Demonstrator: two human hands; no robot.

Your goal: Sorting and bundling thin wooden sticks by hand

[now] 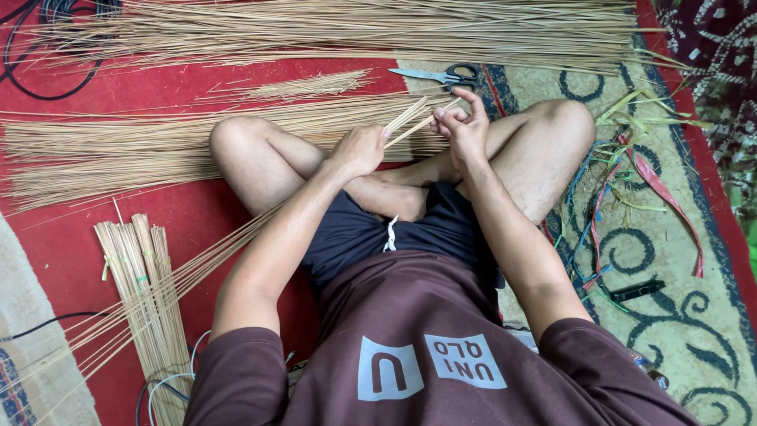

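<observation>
I sit cross-legged on a carpet. My left hand (359,150) is closed around a bundle of long thin pale sticks (197,264) that runs back past my left knee toward the lower left. The tips of the sticks (414,120) poke out beyond the fist. My right hand (464,126) pinches those tips with its fingers, just above my crossed legs.
Large loose piles of the same sticks (158,150) lie ahead and to the left. A tied bundle (146,292) lies at lower left. Scissors (441,76) rest on the carpet ahead. Coloured plastic strips (631,181), a small black object (637,290) and cables (47,47) lie around.
</observation>
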